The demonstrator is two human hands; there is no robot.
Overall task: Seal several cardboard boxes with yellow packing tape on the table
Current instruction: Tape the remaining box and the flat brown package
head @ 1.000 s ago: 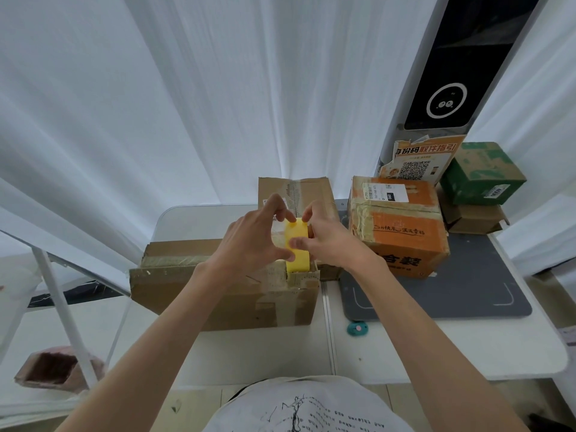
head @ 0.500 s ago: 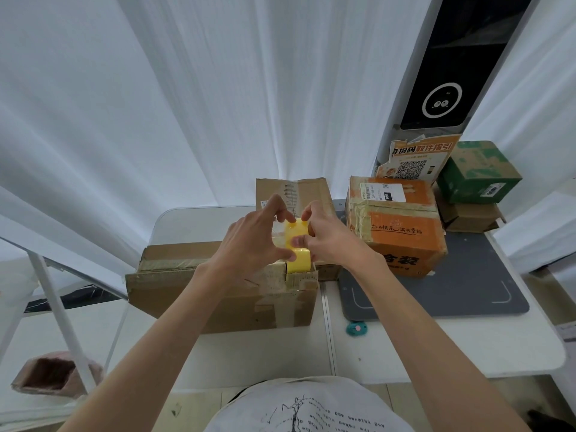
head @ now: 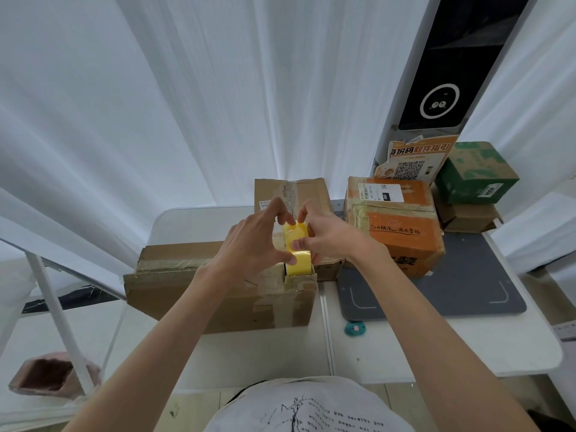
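A yellow tape roll (head: 298, 254) is held upright above the right end of a long brown cardboard box (head: 218, 285) on the white table (head: 436, 347). My left hand (head: 257, 241) grips the roll from the left, thumb on its lower face. My right hand (head: 327, 235) holds it from the right, and its thumb and fingers pinch at the tape's loose end on top of the roll. Behind my hands stands a smaller brown box (head: 293, 191).
An orange box (head: 402, 229) sits on a grey mat (head: 467, 291) at the right, with a green box (head: 477, 173) stacked on a brown one behind it. A small teal object (head: 355, 328) lies near the mat's front edge. White curtains hang behind; a pink bin (head: 46, 375) stands low left.
Both hands stay on the roll. A short yellow flap of tape has lifted off the top of the roll between my fingers.
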